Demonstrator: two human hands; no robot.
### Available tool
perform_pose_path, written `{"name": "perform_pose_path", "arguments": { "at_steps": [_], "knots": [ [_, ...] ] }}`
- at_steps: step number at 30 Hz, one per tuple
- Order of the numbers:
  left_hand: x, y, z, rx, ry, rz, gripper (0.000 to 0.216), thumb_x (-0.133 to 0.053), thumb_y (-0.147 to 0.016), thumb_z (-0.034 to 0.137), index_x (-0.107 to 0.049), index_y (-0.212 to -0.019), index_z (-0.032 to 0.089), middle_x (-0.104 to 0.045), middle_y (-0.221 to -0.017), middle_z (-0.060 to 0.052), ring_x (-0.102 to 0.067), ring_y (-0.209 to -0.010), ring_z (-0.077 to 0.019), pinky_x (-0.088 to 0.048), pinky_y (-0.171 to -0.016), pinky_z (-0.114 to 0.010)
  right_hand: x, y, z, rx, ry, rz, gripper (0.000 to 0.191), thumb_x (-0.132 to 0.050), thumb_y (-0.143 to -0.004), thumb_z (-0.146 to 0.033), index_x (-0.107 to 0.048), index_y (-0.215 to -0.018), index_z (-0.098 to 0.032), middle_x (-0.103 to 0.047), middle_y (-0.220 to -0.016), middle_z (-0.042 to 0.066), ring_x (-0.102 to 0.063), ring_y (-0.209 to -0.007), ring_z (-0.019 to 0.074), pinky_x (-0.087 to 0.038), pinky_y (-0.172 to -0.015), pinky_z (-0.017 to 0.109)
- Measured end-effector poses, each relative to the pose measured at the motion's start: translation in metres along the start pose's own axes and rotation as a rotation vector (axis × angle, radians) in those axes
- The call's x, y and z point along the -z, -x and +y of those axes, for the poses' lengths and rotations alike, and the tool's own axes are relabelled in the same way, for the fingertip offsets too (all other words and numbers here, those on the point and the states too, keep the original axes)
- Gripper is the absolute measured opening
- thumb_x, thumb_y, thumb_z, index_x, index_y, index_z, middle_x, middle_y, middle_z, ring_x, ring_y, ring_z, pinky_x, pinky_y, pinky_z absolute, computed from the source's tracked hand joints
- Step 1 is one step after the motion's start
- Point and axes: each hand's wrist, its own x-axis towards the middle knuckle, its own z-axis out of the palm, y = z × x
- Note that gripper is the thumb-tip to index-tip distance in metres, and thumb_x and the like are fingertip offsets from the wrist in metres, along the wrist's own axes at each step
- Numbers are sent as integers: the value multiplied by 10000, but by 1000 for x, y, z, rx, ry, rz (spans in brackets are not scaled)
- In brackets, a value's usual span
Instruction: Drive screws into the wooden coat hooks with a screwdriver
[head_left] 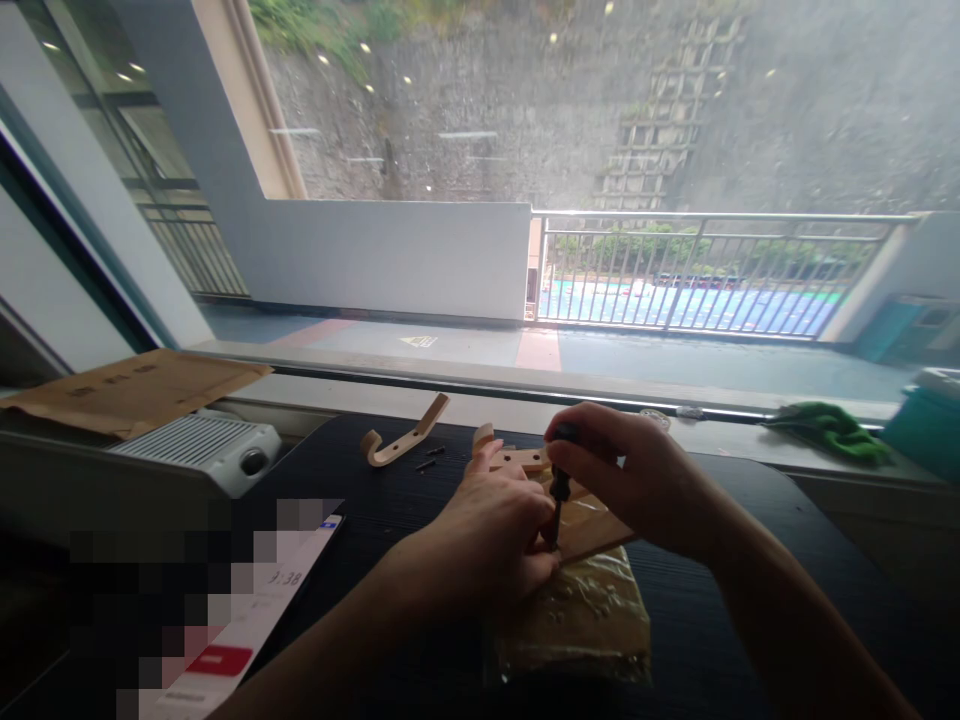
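My right hand (pixel 637 480) is closed round the black handle of a small screwdriver (pixel 559 490), held upright with its tip down on a wooden piece (pixel 592 535). My left hand (pixel 487 540) presses on that wooden piece, fingers pinched close to the screwdriver's tip. The wood lies partly on a clear plastic bag (pixel 581 620) on the black table (pixel 405 500). A separate curved wooden hook (pixel 401 440) lies further back, with two small dark screws (pixel 429 460) beside it.
A phone with a lit screen (pixel 247 620) lies at the front left. A white ribbed appliance (pixel 206 450) and brown cardboard (pixel 127 385) sit to the left. A green cloth (pixel 829 430) rests on the window sill at right. The window looks onto a balcony with a railing.
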Motion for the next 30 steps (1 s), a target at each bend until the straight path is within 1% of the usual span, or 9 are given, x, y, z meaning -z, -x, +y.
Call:
{"name": "perform_pose_path", "arguments": {
  "at_steps": [4, 6, 10, 13, 16, 20, 23, 26, 30],
  "knots": [
    [2, 0, 1, -4, -2, -4, 132, -625, -748, 211, -613, -619, 188, -665, -815, 10, -584, -936, -193, -75, -1119, -536, -4, -1, 5, -22, 73, 43, 248, -524, -864, -426, -603, -830, -193, -495, -617, -43, -402, -553, 90, -340, -489, 227],
    [0, 0, 0, -10, -3, 5, 145, -621, -747, 200, -600, -604, 185, -650, -753, 20, -587, -902, -183, -87, -1113, -541, -4, 0, 7, -31, 82, 55, 250, -526, -861, -433, -591, -814, -197, -487, -609, -46, -402, -551, 91, -335, -485, 228],
    [-7, 0, -3, -21, -13, 54, 151, -648, -735, 221, -599, -595, 195, -609, -665, 34, -576, -908, -194, -151, -1086, -547, -1, 4, 2, -22, 51, 33, 194, -558, -847, -403, -614, -874, -218, -497, -606, -54, -412, -541, 88, -334, -482, 221],
    [-8, 1, -4, -27, -20, 67, 132, -652, -733, 226, -615, -609, 203, -619, -706, 27, -569, -947, -208, -177, -1076, -545, 2, 6, -4, 4, 14, -3, 161, -550, -857, -350, -633, -907, -221, -519, -613, -51, -423, -542, 86, -344, -493, 217],
    [-4, 1, -2, -26, -24, 54, 124, -639, -736, 224, -616, -618, 194, -628, -742, 10, -572, -956, -221, -171, -1080, -557, 1, 3, -4, 1, 20, -25, 181, -523, -873, -351, -627, -875, -202, -550, -644, -36, -438, -567, 92, -357, -511, 224],
    [0, 3, 1, -29, -17, 41, 115, -617, -749, 198, -614, -635, 184, -658, -820, -2, -577, -971, -225, -155, -1091, -547, -4, -1, 5, -47, 104, 59, 265, -522, -863, -438, -603, -807, -191, -504, -605, -40, -409, -551, 96, -334, -492, 236],
    [0, 3, 1, -35, -22, 41, 130, -613, -748, 191, -604, -618, 180, -661, -818, 2, -583, -957, -224, -145, -1095, -542, -6, -2, 9, -62, 116, 97, 292, -528, -852, -467, -576, -767, -192, -468, -576, -48, -395, -534, 94, -316, -471, 234],
    [-1, 2, 1, -31, -37, 52, 140, -599, -753, 184, -602, -613, 184, -646, -749, 13, -579, -949, -221, -157, -1087, -540, -4, 1, 6, -44, 84, 61, 250, -546, -846, -450, -596, -823, -206, -502, -602, -49, -409, -542, 92, -322, -476, 230],
    [-1, 0, 0, -33, -46, 5, 168, -598, -750, 186, -596, -582, 186, -615, -656, 26, -580, -919, -213, -182, -1071, -541, 0, 5, -3, -17, 45, -1, 185, -549, -853, -393, -625, -893, -230, -522, -619, -54, -420, -551, 88, -339, -495, 224]
  ]
}}
